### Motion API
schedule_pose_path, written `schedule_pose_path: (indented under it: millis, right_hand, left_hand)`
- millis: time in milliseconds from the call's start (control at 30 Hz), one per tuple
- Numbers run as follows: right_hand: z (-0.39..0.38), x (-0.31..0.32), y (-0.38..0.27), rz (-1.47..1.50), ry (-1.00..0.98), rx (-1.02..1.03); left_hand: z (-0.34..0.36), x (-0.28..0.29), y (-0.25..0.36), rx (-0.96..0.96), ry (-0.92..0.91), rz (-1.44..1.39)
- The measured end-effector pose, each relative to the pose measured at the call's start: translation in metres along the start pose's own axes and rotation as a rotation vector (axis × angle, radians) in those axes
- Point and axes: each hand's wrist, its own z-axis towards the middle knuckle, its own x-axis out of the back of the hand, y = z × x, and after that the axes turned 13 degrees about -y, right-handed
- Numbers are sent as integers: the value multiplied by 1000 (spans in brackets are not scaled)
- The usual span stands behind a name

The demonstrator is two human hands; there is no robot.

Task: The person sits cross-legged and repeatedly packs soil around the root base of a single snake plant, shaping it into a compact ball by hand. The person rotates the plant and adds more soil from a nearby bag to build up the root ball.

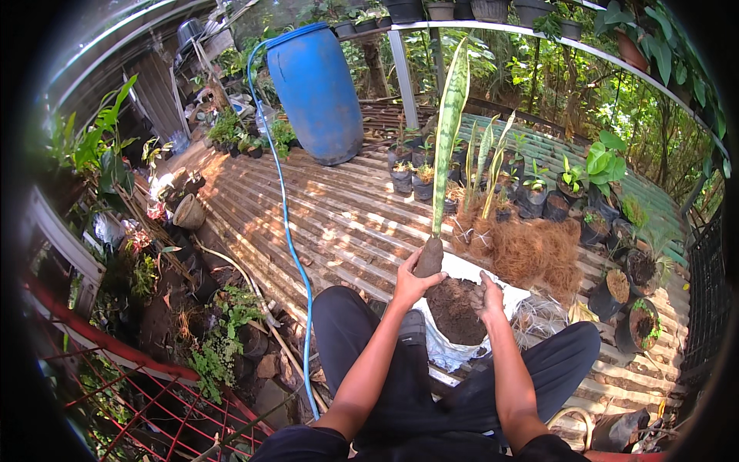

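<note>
- Head view, nearest first: both forearms are seen coming up from the lower edge over black-trousered knees; the person is seated on a slatted wooden deck (pixel 346 223).
- Left hand (pixel 412 283) is wrapped around the soil-caked root ball (pixel 429 258) of a snake plant (pixel 450 123); fingers are curled shut on it, thumb side up.
- Plant is held upright just above the near-left rim of a white sack (pixel 462 269) of dark soil (pixel 454 308), which sits between the knees.
- Right hand (pixel 488 296) is cupped in the soil, fingers drawn together; what it pinches, if anything, cannot be told.
- Handling, judged: single tall leaf is stiff but snappable and top-heavy; root ball is crumbly, likely damp, and sheds soil if squeezed. Grip is best kept low at the ball or leaf base, not mid-blade.
- Around: more snake plants (pixel 485 169) and loose brown fibre (pixel 531 250) are just beyond the sack, small black pots (pixel 539 196) behind, blue barrel (pixel 315 92) well apart at the far side, blue hose (pixel 289 231) running down the deck to the left.
</note>
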Motion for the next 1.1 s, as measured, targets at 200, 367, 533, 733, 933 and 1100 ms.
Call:
schedule_pose_path:
  millis: [200, 367, 533, 733, 933, 1100]
  right_hand:
    - [-1, 1, -3, 26, -18, 26]
    - [2, 6, -3, 43, -231, -36]
    - [0, 12, -2, 95, -173, 9]
    - [-8, -7, -9, 280, -108, -104]
    - [-3, -6, -4, 148, -52, 7]
    - [-6, -2, -2, -92, -178, 84]
  left_hand:
    - [2, -1, -3, 49, -82, -120]
    - [1, -5, -6, -6, 34, -11]
    - [1, 1, -6, -1, -148, -291]
    - [-2, -7, -6, 48, -208, -229]
    - [-3, -19, -1, 10, -119, -287]
    - [-1, -15, -11, 136, -222, -479]
